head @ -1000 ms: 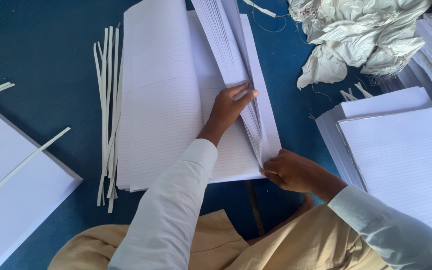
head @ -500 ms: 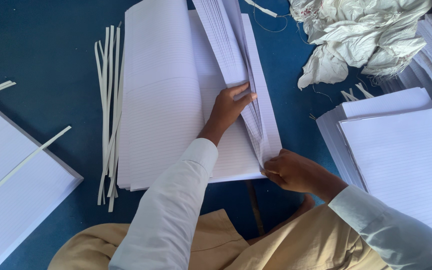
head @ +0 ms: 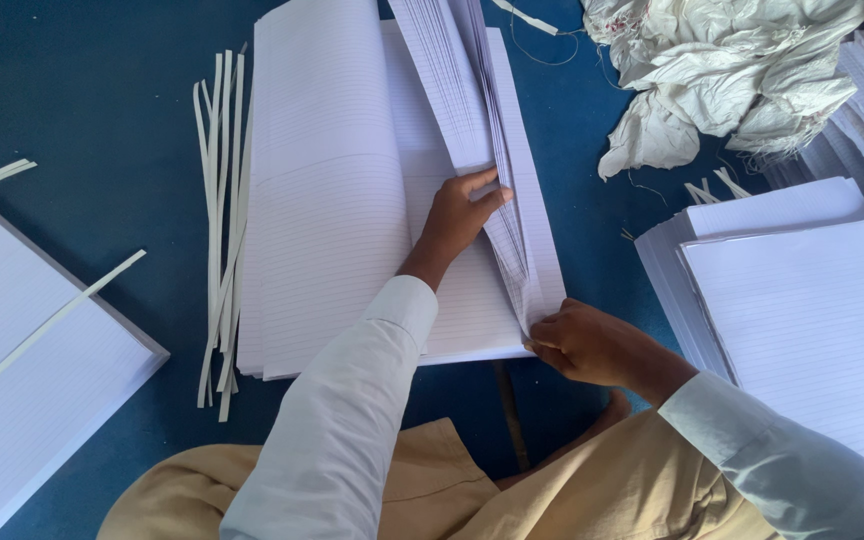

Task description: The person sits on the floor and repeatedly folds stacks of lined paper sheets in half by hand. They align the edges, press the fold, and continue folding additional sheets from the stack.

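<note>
Blue cloth (head: 82, 90) covers the work surface, and a large stack of ruled sheets (head: 337, 200) lies open in the middle of it. From its right half a sheaf of pages (head: 472, 110) stands lifted on edge. The left hand (head: 457, 215) lies flat on the open page, fingertips against the foot of that sheaf, gripping nothing. The right hand (head: 592, 345) pinches the sheaf's near corner at the stack's lower right edge. Thin paper strips (head: 220, 240) lie just left of the stack. More ruled stacks (head: 812, 310) sit to the right, crumpled white cloth (head: 732, 70) beyond them.
</note>
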